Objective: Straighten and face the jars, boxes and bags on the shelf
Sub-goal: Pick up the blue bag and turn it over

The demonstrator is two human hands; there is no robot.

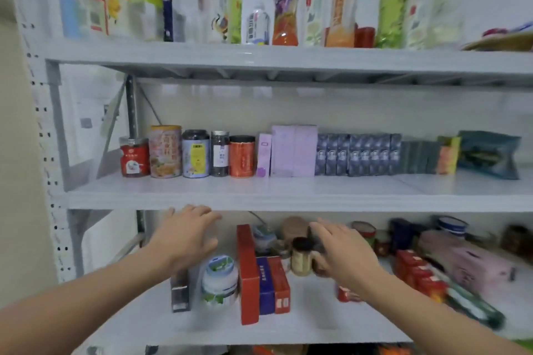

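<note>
A white metal shelf unit fills the view. On the middle shelf, several jars, purple boxes, dark boxes and a blue-green bag stand in a row at the back. The lower shelf holds a white tub with a blue lid, a tall red box, a blue box, a dark-lidded jar and a pink bag. My left hand hovers open above the tub. My right hand is open in front of the dark-lidded jar.
The top shelf carries several drink bottles and a plate at the right. Red packets and tins crowd the lower shelf's right side. A perforated upright post stands at the left.
</note>
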